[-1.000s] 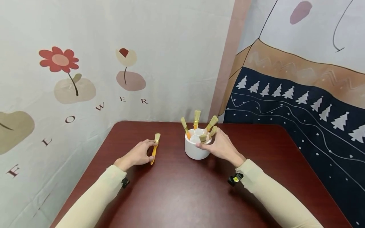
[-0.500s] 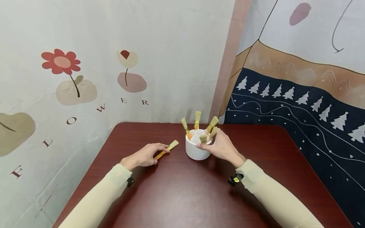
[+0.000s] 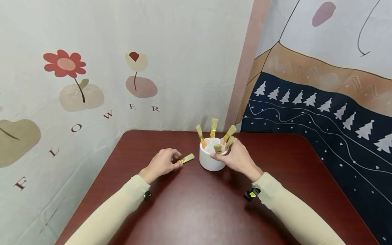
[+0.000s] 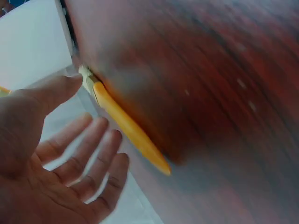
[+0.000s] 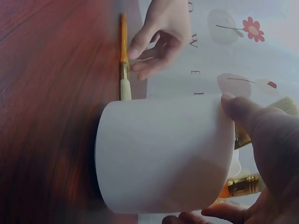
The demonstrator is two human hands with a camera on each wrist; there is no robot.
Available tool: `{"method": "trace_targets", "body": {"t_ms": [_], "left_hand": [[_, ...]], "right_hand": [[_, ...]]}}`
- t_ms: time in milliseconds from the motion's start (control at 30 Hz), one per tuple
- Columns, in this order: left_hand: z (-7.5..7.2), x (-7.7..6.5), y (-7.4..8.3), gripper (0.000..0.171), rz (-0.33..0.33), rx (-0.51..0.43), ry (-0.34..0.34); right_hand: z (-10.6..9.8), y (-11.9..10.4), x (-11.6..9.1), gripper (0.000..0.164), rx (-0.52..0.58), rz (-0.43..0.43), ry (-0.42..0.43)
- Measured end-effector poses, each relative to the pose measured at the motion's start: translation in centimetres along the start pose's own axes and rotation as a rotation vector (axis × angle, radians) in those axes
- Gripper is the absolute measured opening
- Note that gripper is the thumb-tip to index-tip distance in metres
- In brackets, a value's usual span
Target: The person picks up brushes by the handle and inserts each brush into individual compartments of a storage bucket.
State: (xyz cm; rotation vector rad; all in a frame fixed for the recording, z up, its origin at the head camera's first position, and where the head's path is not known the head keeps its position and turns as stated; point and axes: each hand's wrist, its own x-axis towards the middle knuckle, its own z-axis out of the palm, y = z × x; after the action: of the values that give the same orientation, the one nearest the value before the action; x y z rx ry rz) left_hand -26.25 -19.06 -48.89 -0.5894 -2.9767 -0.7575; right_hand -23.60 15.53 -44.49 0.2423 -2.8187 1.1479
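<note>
A paintbrush with an orange-yellow handle and pale bristles (image 3: 189, 158) lies on the table, its bristle end pointing to the holder. Beside it is my left hand (image 3: 163, 162), fingers loosely bent and spread; in the left wrist view the handle (image 4: 133, 133) lies free beyond the fingertips, the thumb near the metal band. My right hand (image 3: 240, 157) grips the white round brush holder (image 3: 211, 162) by its rim, thumb on the near wall and fingers on the far right side. Several brushes stand in its compartments, bristles up, among them one at the back (image 3: 214, 126).
The dark red-brown table (image 3: 196, 207) ends just behind the holder. A light cloth backdrop (image 3: 183, 68) with printed flowers hangs at the back and left, a navy one with trees (image 3: 306, 115) at the right. Both wrists carry small black devices (image 3: 252, 194).
The loose brush has swung from nearly upright in view to pointing right, nearer the holder. My left hand has moved right with it and let it go. The right hand stays at the holder.
</note>
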Motion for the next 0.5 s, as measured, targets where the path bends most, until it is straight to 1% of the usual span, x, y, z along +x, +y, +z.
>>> {"method": "trace_targets", "body": {"t_ms": [100, 233, 333, 500], "left_hand": [[0.5, 0.3, 0.4, 0.035, -0.049, 0.024, -0.004], [0.8, 0.5, 0.7, 0.025, -0.083, 0.067, 0.001], [1.0, 0.5, 0.9, 0.017, -0.094, 0.077, 0.007], [1.2, 0.5, 1.1, 0.014, -0.093, 0.066, 0.008]], "right_hand": [[0.2, -0.2, -0.2, 0.08, -0.019, 0.034, 0.013], [0.5, -0.5, -0.4, 0.095, -0.041, 0.071, 0.022], [0.7, -0.7, -0.6, 0.103, -0.047, 0.088, 0.031], [0.9, -0.8, -0.8, 0.103, -0.072, 0.1, 0.049]]}}
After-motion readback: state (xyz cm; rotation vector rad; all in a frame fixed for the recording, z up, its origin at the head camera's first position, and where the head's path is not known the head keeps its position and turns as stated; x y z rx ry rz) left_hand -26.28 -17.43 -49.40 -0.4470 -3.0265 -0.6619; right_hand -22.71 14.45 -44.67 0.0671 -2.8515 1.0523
